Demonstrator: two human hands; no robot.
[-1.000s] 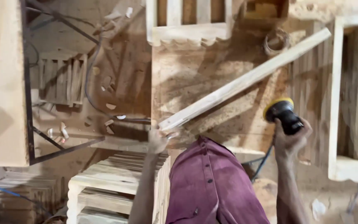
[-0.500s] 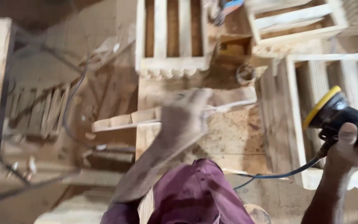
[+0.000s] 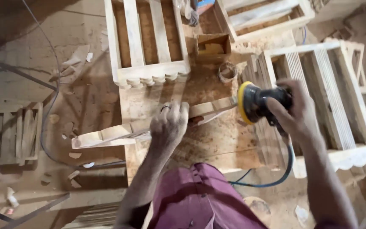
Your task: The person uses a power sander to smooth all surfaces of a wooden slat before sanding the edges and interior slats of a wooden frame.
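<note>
The left hand lies palm down on a long wooden strip with a scalloped edge, fingers curled over its top and clenched on it, a ring on one finger; the strip lies slantwise across the bench, its left end jutting well past the bench edge over the floor, its right end rising toward the sander. The right hand is wrapped tight around a black sander with a yellow disc, held on its side so the disc faces left and meets the right end of the strip. A blue hose loops down from the sander below the right wrist and runs back toward the person's maroon shirt. The bench top is bare, dusty wood. At its far edge stands a slatted crate with a scalloped lower rail, just beyond the left hand, and beside it a small open wooden box. A roll of tape lies on the bench near the sander. To the right of the bench, another slatted frame lies under and beyond the right hand, and a third frame sits at the top. On the floor at left a cable curves past wood scraps, with a low slatted piece at the left edge
</note>
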